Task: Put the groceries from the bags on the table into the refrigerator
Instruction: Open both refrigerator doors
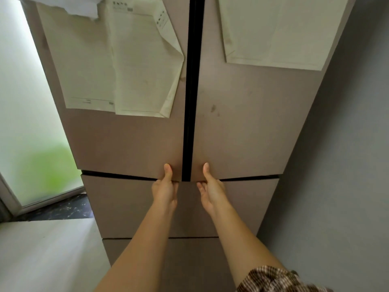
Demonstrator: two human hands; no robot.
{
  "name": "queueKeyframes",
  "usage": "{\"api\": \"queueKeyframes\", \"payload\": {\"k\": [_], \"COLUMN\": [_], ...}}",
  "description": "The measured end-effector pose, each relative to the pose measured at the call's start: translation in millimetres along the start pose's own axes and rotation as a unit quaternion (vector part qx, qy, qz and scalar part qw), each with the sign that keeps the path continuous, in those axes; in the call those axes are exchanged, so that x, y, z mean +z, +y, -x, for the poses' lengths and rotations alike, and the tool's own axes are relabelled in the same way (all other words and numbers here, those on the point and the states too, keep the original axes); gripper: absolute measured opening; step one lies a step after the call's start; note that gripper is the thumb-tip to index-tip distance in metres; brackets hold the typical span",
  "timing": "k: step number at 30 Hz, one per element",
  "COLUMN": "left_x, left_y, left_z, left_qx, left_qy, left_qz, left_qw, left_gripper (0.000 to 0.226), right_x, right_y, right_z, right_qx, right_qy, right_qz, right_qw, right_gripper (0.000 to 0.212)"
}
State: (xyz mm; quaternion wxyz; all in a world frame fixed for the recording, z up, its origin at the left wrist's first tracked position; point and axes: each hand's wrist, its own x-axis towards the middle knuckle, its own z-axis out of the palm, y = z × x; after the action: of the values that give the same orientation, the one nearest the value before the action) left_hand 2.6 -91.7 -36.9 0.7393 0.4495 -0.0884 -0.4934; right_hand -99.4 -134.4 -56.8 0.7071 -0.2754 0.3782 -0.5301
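While refrigerator doors (130,140) meet | left hand (165,190) — right hand (211,192) grip bottom edges (wall (336,165) rightward)

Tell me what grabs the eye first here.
Two hands meet at the middle of the refrigerator: the left hand grips the bottom inner corner of the left door, the right hand that of the right door, thumbs up on the fronts. Above, paper sheets hang on both doors, one curling at its edge.
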Motion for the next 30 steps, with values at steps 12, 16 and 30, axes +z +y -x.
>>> {"api": "queueKeyframes", "payload": {"k": [12, 16, 30], "left_x": [-5, -28, -96], "left_y": [11, 14, 51], "left_z": [7, 34, 128], "left_qx": [-0.016, -0.011, -0.002], "left_qy": [-0.033, -0.020, -0.016], "left_qz": [-0.016, -0.040, -0.039], "left_qw": [0.999, 0.999, 0.999], "left_gripper": [0.050, 0.050, 0.066], "right_x": [3, -14, -38], "right_y": [-1, 1, -29], "right_z": [8, 30, 145], "right_qx": [-0.012, -0.015, -0.053], "right_qy": [0.035, 0.024, 0.117], "right_qz": [0.045, 0.007, -0.052], "right_qw": [0.998, 1.000, 0.990], "right_gripper": [0.086, 0.076, 0.064]}}
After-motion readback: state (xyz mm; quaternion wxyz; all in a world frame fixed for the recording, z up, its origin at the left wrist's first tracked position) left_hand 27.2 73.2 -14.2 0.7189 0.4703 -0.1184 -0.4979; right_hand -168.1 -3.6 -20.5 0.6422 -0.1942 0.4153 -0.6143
